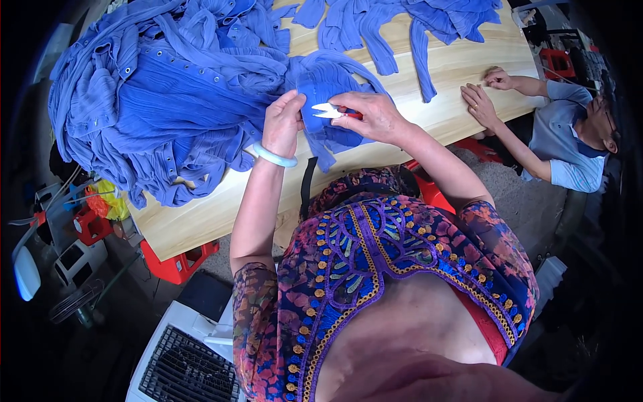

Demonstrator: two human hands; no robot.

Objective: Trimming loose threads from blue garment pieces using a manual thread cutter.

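Note:
A blue crinkled garment (194,94) with metal eyelets lies heaped on the left of the wooden table, and one part of it stretches to my hands. My left hand (282,124), with a pale bangle at the wrist, pinches the edge of this blue cloth. In my right hand (375,117) is a pair of thread snips (329,111) with white blades and a red handle. The blades point left and lie over the cloth, close to my left fingers; their tips look slightly apart.
More blue garment pieces (375,33) lie along the far side of the wooden table (469,60). A co-worker (562,134) sits at the right end, both hands on the table. Red stools (177,261) stand below, and a white machine with a black grille (187,365) is at lower left.

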